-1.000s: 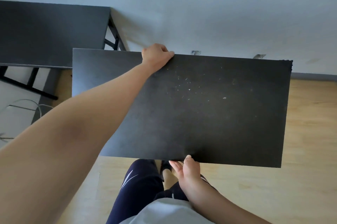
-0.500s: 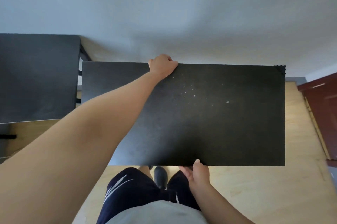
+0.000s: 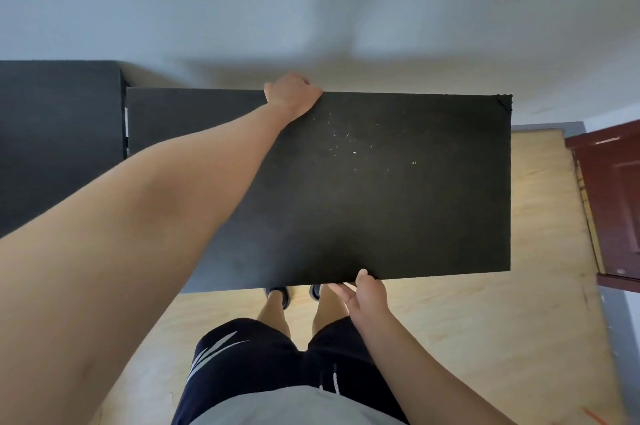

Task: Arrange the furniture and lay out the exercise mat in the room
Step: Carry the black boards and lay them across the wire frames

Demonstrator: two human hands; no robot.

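- Over the last second you have carried the small black bench (image 3: 381, 189) sideways, to the right of the larger black bench (image 3: 59, 147). Its left end now sits just beside that bench, and a red-brown door (image 3: 609, 196) has come into view off to your right. I read this as lining the two up along the wall (image 3: 311, 9), so the furniture step is close to done.
- No exercise mat shows anywhere, so that part looks not yet begun.
- Your left hand (image 3: 292, 95) is clenched over the far edge of the small bench top, arm stretched across it.
- Your right hand (image 3: 367, 291) grasps the near edge, thumb on top and fingers (image 3: 341, 289) curled beneath.
- The wooden floor (image 3: 502, 338) and your feet lie below the right hand.
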